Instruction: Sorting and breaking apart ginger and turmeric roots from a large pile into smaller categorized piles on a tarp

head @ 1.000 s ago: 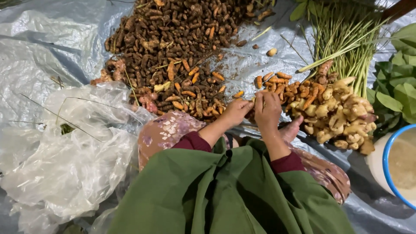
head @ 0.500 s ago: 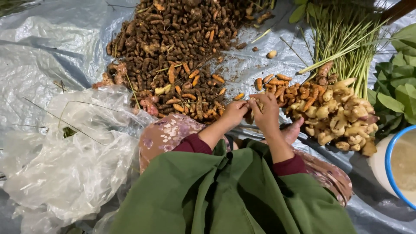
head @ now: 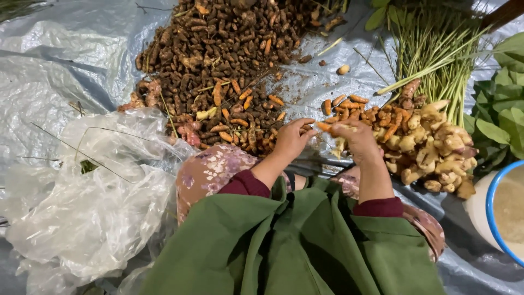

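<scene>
Left hand (head: 292,139) and right hand (head: 357,139) close together above the grey tarp (head: 65,71), fingers curled around one orange root piece (head: 323,126) pinched between them at the fingertips. Large heap of brown unpeeled roots (head: 218,60) just beyond left hand; small pile of peeled orange pieces (head: 349,106) and pale knobbly rhizomes (head: 431,147) beside right hand. Crumpled clear plastic bag (head: 82,207) to the left, green stalks (head: 431,54) far right.

One head-worn camera looks steeply down, fairly close, over the lap toward a tarp (head: 65,60), seemingly on the ground.
</scene>
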